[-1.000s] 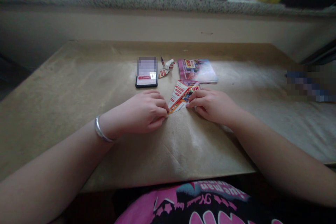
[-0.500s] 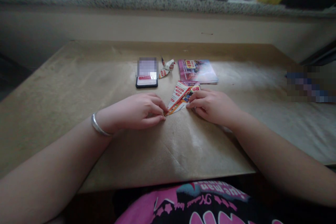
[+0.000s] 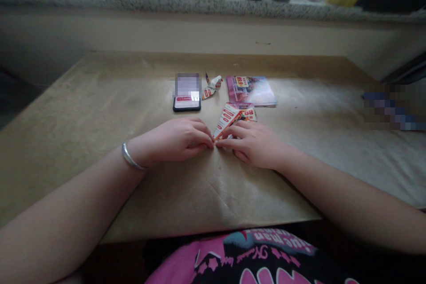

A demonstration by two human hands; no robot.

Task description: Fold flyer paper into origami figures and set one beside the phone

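Note:
A folded piece of printed red-and-white paper [image 3: 229,119] lies on the brown-paper-covered table [image 3: 100,111] in front of me. My left hand [image 3: 176,140], with a silver bangle at the wrist, has its fingers curled and pinches the paper's near tip. My right hand [image 3: 253,144] lies over the paper's right side, fingers pressed together on its lower edge, fingertips meeting those of the left hand. Part of the paper is hidden under my right hand.
Beyond the hands lie a phone [image 3: 187,97], a small folded paper figure [image 3: 211,86] and a stack of printed leaflets [image 3: 250,90]. A blurred object [image 3: 392,106] sits at the right. Jars and bottles stand on the stone window ledge [image 3: 199,2] behind.
My right hand has slid left and down along the paper to meet my left fingertips. The paper now looks narrower, more of it covered. The left hand has barely shifted.

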